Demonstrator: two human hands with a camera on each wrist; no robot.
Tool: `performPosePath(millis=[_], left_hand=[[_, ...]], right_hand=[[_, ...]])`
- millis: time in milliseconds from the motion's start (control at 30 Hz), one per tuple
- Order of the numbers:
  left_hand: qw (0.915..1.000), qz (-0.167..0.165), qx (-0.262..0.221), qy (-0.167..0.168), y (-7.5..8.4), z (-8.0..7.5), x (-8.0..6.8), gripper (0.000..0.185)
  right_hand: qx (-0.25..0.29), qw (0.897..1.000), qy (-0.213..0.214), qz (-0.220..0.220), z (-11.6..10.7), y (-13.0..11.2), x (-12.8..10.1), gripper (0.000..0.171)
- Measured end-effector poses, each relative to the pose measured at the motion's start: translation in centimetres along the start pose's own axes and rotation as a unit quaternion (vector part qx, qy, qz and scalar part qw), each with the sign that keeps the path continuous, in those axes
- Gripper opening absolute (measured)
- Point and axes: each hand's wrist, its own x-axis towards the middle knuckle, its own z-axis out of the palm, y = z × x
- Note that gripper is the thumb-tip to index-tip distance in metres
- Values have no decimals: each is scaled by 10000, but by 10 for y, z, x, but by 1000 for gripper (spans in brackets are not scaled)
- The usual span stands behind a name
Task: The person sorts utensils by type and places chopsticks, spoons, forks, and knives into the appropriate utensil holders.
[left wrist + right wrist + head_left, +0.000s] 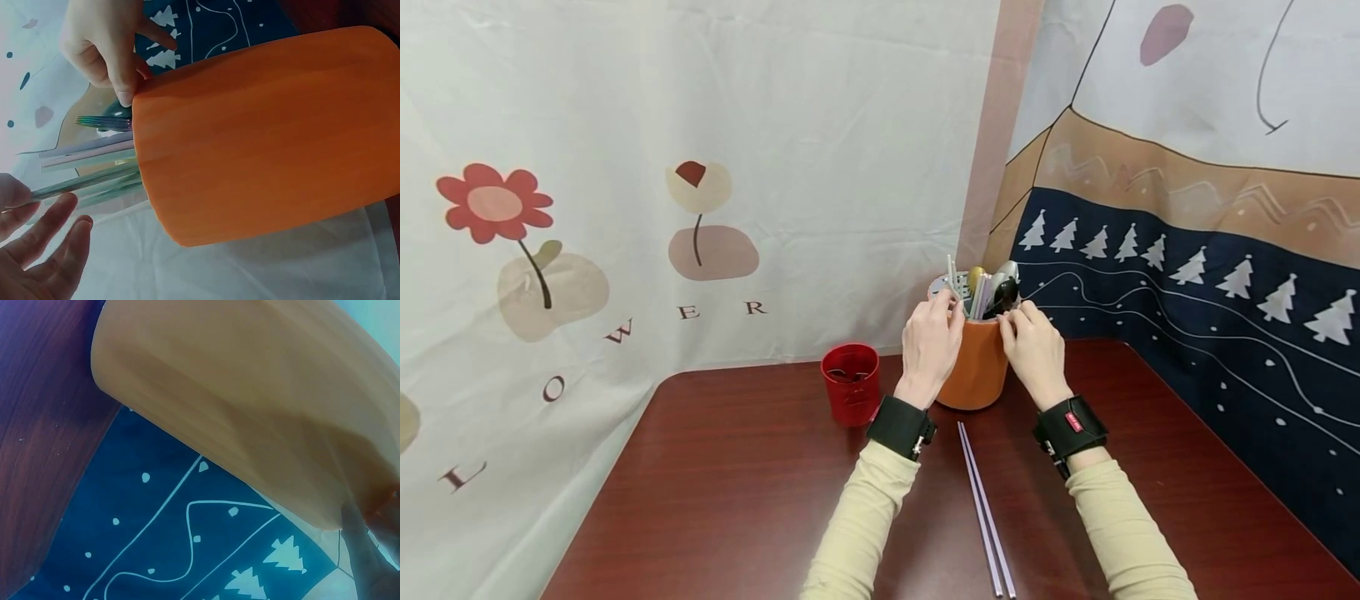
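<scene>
An orange utensil holder (972, 375) stands at the back of the table, filled with chopsticks and spoons. My left hand (931, 343) pinches a pale green chopstick (84, 183) near its upper end, the lower part hidden inside the holder. On the holder's right side, my right hand (1036, 350) grips the rim, the thumb at the edge in the left wrist view. Between the hands a black spoon (1006, 293), a gold spoon (976, 277) and lavender chopsticks stick up. Two lavender chopsticks (988, 508) lie on the table in front.
A red cup (852, 402) with dark items inside stands left of the holder, close to the left wrist. Behind the dark red wooden table (737, 483) hang a white printed cloth (850, 167) and a navy one with trees (1150, 317).
</scene>
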Motion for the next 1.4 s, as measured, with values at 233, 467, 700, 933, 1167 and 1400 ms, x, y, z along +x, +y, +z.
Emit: performPosePath(millis=[233, 467, 700, 933, 1167, 1400], left_hand=[[9989, -207, 284, -303, 0, 6, 8, 19], [9968, -345, 430, -573, -2, 12, 11, 20], [9921, -448, 701, -938, -8, 21, 7, 20], [9901, -291, 696, -1187, -11, 26, -10, 19], [9963, -69, 296, -803, -14, 31, -34, 14], [9951, -241, 348, -891, -19, 37, -70, 9]], right_hand=[[12, 10000, 35, -24, 0, 0, 1, 22], [2, 10000, 20, 1, 0, -1, -1, 22], [25, 10000, 2, -36, 1, -1, -2, 22], [42, 9999, 80, -61, 2, 0, -2, 21], [84, 9999, 50, -70, 1, 0, -3, 21], [23, 9999, 106, -86, 0, 0, -1, 22]])
